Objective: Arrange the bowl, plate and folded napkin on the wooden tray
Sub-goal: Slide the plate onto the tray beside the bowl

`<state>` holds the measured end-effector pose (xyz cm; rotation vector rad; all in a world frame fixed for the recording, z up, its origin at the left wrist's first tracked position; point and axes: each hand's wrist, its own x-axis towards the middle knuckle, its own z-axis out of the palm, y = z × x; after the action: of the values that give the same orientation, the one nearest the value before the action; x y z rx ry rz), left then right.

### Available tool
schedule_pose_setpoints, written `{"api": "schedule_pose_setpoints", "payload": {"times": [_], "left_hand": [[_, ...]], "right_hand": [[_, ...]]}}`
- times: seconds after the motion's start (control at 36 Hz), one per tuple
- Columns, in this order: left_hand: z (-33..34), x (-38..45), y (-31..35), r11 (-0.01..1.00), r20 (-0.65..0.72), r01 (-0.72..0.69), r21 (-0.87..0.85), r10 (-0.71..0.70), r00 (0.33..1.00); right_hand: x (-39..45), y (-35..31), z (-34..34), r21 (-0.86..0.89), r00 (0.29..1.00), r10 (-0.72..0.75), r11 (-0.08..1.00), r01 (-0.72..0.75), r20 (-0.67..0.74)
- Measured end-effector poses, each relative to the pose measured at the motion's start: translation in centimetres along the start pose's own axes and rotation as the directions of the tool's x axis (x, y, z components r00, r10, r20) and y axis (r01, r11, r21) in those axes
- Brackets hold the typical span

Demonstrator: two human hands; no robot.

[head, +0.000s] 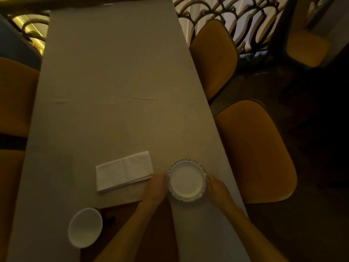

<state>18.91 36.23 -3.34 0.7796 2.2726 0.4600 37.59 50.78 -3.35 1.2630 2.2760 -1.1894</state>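
A small white plate point(187, 180) with a scalloped rim rests on the tablecloth near the table's right edge. My left hand point(156, 186) grips its left rim and my right hand point(216, 185) grips its right rim. A folded white napkin point(123, 171) lies on the cloth to the left of the plate. A white bowl point(85, 227) stands upright at the near left, at the left edge of the dark wooden tray point(160, 224), which my left forearm partly covers.
The long table point(113, 82) under a grey cloth runs away from me. Mustard-yellow chairs point(253, 150) stand close along the right edge and another point(13, 103) on the left. A dark ornate railing point(236, 19) is at the back right.
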Motion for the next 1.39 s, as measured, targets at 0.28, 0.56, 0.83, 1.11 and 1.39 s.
{"api": "schedule_pose_setpoints", "payload": {"times": [0.28, 0.56, 0.83, 1.11, 1.39], "left_hand": [[-2.9, -1.2, 1.6, 0.993, -0.125, -0.107, -0.042, 0.101, 0.987], [-4.6, -5.4, -0.7, 0.986, -0.244, -0.129, -0.104, 0.100, 0.965], [-3.5, -10.2, -6.2, 0.971, -0.203, -0.008, -0.240, -0.042, 0.978], [-1.2, -12.3, -10.5, 0.967, -0.133, 0.103, -0.234, -0.137, 0.982], [-0.2, -13.1, -12.5, 0.950, -0.074, 0.158, -0.268, -0.184, 0.980]], "right_hand": [[-1.7, -1.7, -1.0, 0.048, 0.989, 0.017, 0.999, -0.010, -0.146], [-4.8, -4.9, -0.4, 0.029, 0.981, -0.076, 0.996, 0.082, -0.176], [-7.3, -6.4, 4.1, -0.005, 0.995, -0.083, 0.997, 0.083, -0.055], [-9.1, -6.4, 8.2, -0.022, 0.998, -0.053, 0.998, 0.053, 0.036], [-9.7, -6.3, 10.6, 0.023, 0.999, 0.005, 1.000, -0.006, 0.039]]}}
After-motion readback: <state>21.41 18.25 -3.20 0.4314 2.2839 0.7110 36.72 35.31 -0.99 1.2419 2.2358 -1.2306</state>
